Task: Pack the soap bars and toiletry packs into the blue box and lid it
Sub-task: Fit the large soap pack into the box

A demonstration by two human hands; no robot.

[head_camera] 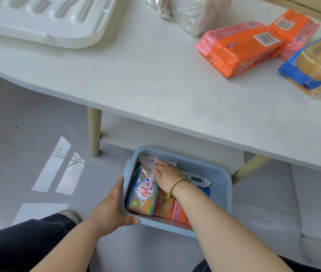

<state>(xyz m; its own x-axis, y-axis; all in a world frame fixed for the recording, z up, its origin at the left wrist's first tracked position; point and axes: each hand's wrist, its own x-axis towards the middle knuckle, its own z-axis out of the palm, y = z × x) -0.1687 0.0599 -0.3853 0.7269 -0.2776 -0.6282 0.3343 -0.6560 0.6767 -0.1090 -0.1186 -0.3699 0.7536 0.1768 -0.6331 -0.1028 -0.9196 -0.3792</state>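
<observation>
The blue box stands on the floor under the table edge, with several soap packs in it. My left hand grips its near left rim. My right hand is down inside the box, its fingers closed on a soap pack with a blue and red label. A pale pink-lettered pack lies behind it, orange packs beside it. On the table at the right lie an orange pack, a pink pack and a yellow soap pack with a blue end.
A white lid or tray lies at the table's far left. A crumpled clear plastic bag sits at the back. The table's wooden legs stand close to the box. My dark trouser leg is at the lower left.
</observation>
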